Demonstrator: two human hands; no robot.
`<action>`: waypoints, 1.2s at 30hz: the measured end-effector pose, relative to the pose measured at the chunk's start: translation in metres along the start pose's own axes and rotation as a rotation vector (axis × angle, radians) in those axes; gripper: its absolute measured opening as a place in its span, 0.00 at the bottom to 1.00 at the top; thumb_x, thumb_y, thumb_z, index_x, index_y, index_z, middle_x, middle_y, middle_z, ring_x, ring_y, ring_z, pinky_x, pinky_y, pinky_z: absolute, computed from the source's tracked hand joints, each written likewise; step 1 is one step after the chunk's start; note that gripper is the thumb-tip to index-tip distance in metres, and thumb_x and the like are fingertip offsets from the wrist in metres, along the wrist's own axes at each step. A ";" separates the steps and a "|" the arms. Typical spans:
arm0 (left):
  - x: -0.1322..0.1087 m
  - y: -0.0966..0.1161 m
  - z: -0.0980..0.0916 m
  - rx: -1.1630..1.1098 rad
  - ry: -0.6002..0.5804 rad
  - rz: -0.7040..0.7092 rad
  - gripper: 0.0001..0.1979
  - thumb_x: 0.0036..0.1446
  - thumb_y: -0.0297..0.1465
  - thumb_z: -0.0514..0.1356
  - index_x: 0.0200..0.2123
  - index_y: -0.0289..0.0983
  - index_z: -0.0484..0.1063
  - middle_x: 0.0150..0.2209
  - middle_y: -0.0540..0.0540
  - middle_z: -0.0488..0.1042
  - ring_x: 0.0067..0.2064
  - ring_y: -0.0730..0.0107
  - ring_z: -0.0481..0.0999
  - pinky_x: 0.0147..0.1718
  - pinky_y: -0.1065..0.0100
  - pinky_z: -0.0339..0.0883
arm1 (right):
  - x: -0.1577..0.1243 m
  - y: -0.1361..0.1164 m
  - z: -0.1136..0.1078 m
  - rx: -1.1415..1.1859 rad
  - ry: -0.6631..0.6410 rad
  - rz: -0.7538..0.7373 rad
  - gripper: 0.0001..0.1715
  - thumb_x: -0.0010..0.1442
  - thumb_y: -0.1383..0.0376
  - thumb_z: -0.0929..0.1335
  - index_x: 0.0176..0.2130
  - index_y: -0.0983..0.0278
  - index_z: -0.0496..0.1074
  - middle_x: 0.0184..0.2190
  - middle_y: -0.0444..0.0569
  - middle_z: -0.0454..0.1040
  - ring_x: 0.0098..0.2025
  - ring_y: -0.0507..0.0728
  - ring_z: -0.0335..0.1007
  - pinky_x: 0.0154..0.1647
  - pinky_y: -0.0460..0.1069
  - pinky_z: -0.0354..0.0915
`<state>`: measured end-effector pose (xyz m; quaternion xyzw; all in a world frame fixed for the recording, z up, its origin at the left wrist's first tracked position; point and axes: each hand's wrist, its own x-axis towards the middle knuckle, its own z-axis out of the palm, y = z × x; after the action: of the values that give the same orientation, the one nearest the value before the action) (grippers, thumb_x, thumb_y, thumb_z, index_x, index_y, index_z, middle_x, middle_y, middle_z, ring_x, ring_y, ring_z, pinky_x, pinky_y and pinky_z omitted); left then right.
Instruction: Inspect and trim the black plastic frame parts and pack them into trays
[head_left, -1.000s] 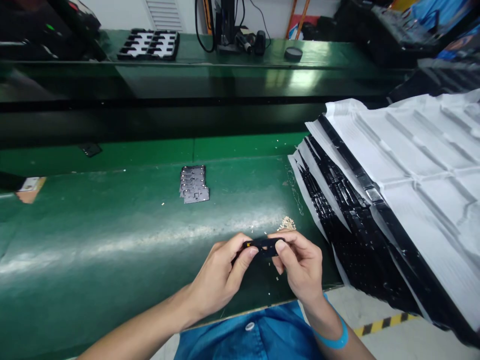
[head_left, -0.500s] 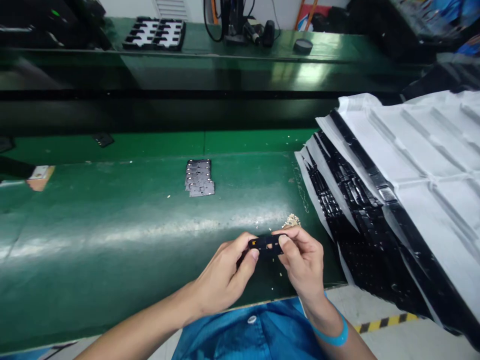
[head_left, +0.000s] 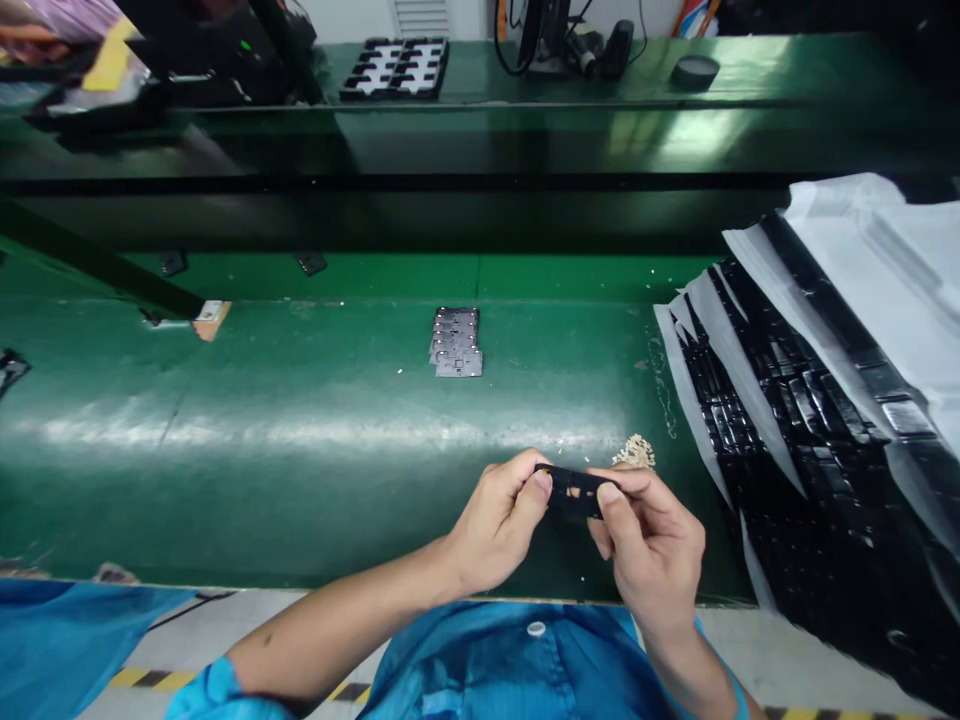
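Note:
Both hands hold one small flat black plastic part (head_left: 574,491) just above the near edge of the green table (head_left: 300,440). My left hand (head_left: 499,525) pinches its left end between thumb and fingers. My right hand (head_left: 652,545) pinches its right end. A short fanned row of similar grey-black parts (head_left: 456,343) lies flat on the table farther out, apart from my hands. A small heap of pale crumbs (head_left: 634,452) sits just beyond my right hand.
A leaning stack of black trays interleaved with white sheets (head_left: 817,400) fills the right side. Across a dark conveyor channel, the far bench holds a black tray of parts (head_left: 396,68), a dark round disc (head_left: 694,70) and cabled equipment (head_left: 555,40). Blue cloth (head_left: 67,640) shows at lower left.
The view has swung left, so everything sits further right in frame. The part stays pinched in both hands, its face now tilted slightly differently; the yellow mark seen earlier no longer shows.

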<state>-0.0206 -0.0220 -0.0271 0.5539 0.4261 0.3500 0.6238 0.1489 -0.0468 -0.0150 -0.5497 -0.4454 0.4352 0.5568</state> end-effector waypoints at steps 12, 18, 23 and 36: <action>-0.006 -0.008 0.006 -0.087 0.070 -0.003 0.22 0.76 0.47 0.49 0.33 0.39 0.63 0.23 0.57 0.53 0.23 0.77 0.54 0.24 0.72 0.50 | -0.011 0.008 -0.006 -0.106 -0.046 -0.065 0.08 0.71 0.63 0.72 0.44 0.61 0.83 0.26 0.45 0.75 0.16 0.50 0.65 0.15 0.45 0.64; -0.008 -0.004 0.006 -0.059 0.100 -0.013 0.21 0.75 0.43 0.50 0.31 0.38 0.63 0.24 0.56 0.53 0.25 0.76 0.54 0.25 0.71 0.49 | -0.020 0.017 -0.010 -0.140 -0.056 -0.099 0.08 0.70 0.67 0.71 0.47 0.60 0.83 0.30 0.47 0.78 0.18 0.50 0.67 0.16 0.45 0.65; -0.008 -0.001 0.012 -0.162 0.192 -0.136 0.17 0.70 0.37 0.52 0.27 0.39 0.60 0.24 0.55 0.54 0.27 0.75 0.56 0.25 0.72 0.52 | -0.033 0.029 -0.011 -0.254 -0.057 -0.239 0.12 0.65 0.68 0.74 0.49 0.61 0.82 0.39 0.54 0.83 0.28 0.57 0.77 0.22 0.49 0.73; -0.022 0.000 0.013 -0.322 0.153 -0.222 0.16 0.75 0.39 0.51 0.33 0.39 0.60 0.23 0.57 0.56 0.24 0.78 0.54 0.23 0.74 0.50 | -0.009 0.018 -0.007 0.102 -0.194 0.273 0.10 0.72 0.60 0.72 0.47 0.63 0.81 0.18 0.39 0.69 0.15 0.46 0.62 0.18 0.41 0.57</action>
<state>-0.0177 -0.0472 -0.0237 0.3685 0.4691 0.3836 0.7049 0.1543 -0.0568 -0.0332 -0.5313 -0.3958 0.5798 0.4742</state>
